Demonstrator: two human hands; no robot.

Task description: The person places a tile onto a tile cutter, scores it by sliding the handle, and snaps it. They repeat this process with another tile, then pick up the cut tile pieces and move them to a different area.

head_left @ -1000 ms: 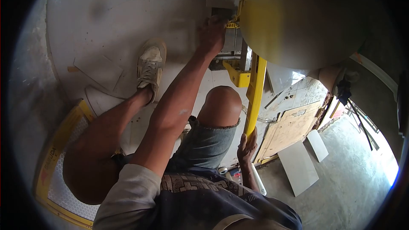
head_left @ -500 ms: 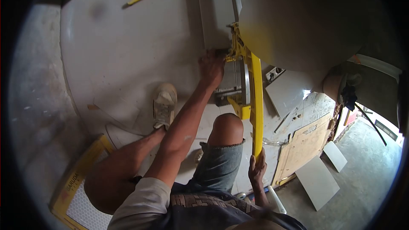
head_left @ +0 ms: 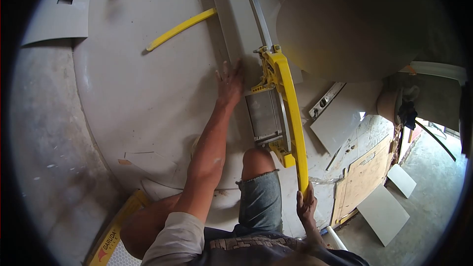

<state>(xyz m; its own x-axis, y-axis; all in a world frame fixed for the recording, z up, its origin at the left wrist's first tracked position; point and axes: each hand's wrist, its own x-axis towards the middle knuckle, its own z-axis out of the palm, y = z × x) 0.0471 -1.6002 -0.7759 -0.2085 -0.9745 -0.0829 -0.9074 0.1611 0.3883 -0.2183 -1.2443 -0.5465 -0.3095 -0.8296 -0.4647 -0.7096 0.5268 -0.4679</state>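
A manual tile cutter with a metal rail (head_left: 257,7) and a long yellow handle (head_left: 294,123) lies lengthwise before me. My right hand (head_left: 306,204) is wrapped around the near end of that handle. A grey tile (head_left: 239,17) lies on the cutter, left of the rail. My left hand (head_left: 230,86) is at the tile's left edge, its fingers stretched out and apart. Right of these fingers is the yellow cutting carriage (head_left: 269,71). The cutter's bare metal bed (head_left: 263,113) shows below it, and a yellow support arm (head_left: 182,29) sticks out to the left.
A spirit level (head_left: 326,101) and a loose tile (head_left: 335,125) lie right of the cutter. Farther right are a brown board (head_left: 362,177) and tile pieces (head_left: 384,214). A tile with a square hole (head_left: 59,10) is upper left; a yellow tile box (head_left: 111,236) is lower left.
The view has shifted, showing more of the cutter's far end. My left hand's fingers have spread at the tile's edge, away from the carriage. My right hand keeps hold of the handle.
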